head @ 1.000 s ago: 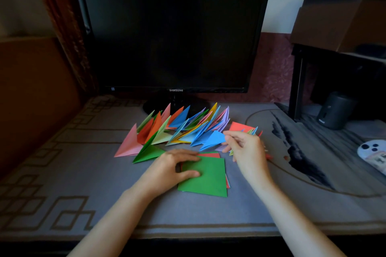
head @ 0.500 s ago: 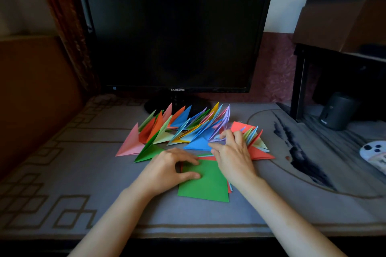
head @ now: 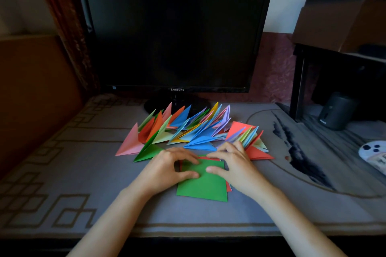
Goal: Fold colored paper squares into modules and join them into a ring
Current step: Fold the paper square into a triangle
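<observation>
A small stack of paper squares with a green square point(head: 203, 185) on top lies flat on the table in front of me; red edges show beneath it. My left hand point(head: 167, 169) rests on the stack's left part, thumb and fingertips on the green sheet. My right hand point(head: 234, 165) rests on its right part, thumb on the green sheet and fingers at the far edge. Behind my hands, several folded triangular modules point(head: 188, 131) in pink, green, orange, blue, yellow and purple lie fanned in a row, with a red-topped bunch point(head: 248, 137) at the right.
A black monitor point(head: 175, 35) stands on its base behind the modules. A dark shelf unit point(head: 300, 81) with a cardboard box point(head: 342, 12) on top is at the right, with a small black speaker point(head: 334, 110) under it. The grey patterned table cover point(head: 83, 173) spreads left.
My right hand let go of a blue module beside the row and came down left onto the green square. My left hand stayed on the stack.
</observation>
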The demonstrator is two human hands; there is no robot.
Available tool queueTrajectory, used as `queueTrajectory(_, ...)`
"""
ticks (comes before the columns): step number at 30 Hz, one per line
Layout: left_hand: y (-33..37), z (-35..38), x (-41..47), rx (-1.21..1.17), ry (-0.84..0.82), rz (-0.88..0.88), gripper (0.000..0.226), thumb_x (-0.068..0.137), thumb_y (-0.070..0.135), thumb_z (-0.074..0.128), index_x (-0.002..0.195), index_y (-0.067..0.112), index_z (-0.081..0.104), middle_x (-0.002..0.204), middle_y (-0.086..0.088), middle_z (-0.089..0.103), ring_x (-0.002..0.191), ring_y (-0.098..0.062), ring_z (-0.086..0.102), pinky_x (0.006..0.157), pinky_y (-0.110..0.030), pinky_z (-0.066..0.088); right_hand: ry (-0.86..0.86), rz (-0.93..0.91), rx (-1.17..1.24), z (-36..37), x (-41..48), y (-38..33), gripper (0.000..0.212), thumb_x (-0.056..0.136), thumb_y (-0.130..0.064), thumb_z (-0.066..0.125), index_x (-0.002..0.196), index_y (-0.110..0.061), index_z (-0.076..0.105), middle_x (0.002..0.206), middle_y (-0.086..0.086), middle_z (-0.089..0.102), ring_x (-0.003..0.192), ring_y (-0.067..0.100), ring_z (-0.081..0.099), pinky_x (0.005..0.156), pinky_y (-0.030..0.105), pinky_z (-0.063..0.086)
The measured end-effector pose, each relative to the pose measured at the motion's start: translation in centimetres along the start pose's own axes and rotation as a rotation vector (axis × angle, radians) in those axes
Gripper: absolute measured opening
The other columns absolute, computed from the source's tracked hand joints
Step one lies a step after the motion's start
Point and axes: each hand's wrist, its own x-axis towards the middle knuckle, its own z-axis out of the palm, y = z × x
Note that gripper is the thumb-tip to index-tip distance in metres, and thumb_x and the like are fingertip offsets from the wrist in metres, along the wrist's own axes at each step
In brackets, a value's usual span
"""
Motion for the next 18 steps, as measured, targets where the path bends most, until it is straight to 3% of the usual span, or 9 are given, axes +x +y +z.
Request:
queueTrajectory(5,-0.1,0.1,0.0,-0.027,0.011,0.014,0.05,0.064,0.065,0.065,0.1,0.03,0.071,0.112,0.02,0.059,0.107,0.007,0.054,0.097,-0.021,0.042,-0.027,0.011,0.066,-0.3,0.3,-0.3,0.041,0.079,-0.043,0.068,0.117,-0.029,0.063,0.099,-0.01,0.045,0.098,0.005,0.027,0.1,0.025,0.026)
queueTrajectory(8,-0.1,0.1,0.0,-0.047,0.025,0.02,0.056,0.063,0.073,0.061,0.101,0.033,0.07,0.114,0.021,0.058,0.109,0.006,0.053,0.096,-0.019,0.041,-0.034,0.041,0.155,-0.7,0.2,-0.5,0.029,0.074,-0.037,0.075,0.099,-0.027,0.066,0.091,-0.013,0.046,0.099,0.007,0.031,0.096,0.027,0.03)
queueTrajectory(11,-0.2,0.2,0.0,-0.053,0.043,0.022,0.059,0.062,0.072,0.063,0.107,0.033,0.067,0.115,0.019,0.059,0.114,0.006,0.05,0.101,-0.017,0.038,-0.048,0.07,0.22,-0.8,0.4,-0.9,0.026,0.071,-0.031,0.078,0.081,-0.036,0.055,0.087,-0.016,0.045,0.098,0.007,0.035,0.092,0.026,0.032)
queueTrajectory(15,0.1,0.0,0.0,-0.075,0.092,-0.001,0.066,0.061,0.06,0.071,0.119,0.032,0.058,0.119,0.012,0.059,0.115,0.005,0.049,0.099,-0.016,0.038,0.052,0.113,0.279,-0.8,0.5,-1.3,0.022,0.075,-0.019,0.076,0.071,-0.029,0.057,0.076,-0.013,0.049,0.08,-0.002,0.042,0.074,0.018,0.034)
queueTrajectory(18,0.5,-0.1,0.0,-0.162,0.127,-0.055,0.07,0.061,0.048,0.081,0.123,0.034,0.052,0.118,0.014,0.06,0.11,0.006,0.052,0.094,-0.012,0.04,0.081,0.153,0.44,-1.0,0.5,-1.4,0.018,0.077,-0.012,0.074,0.072,-0.023,0.061,0.071,-0.008,0.056,0.066,0.001,0.047,0.064,0.013,0.039)
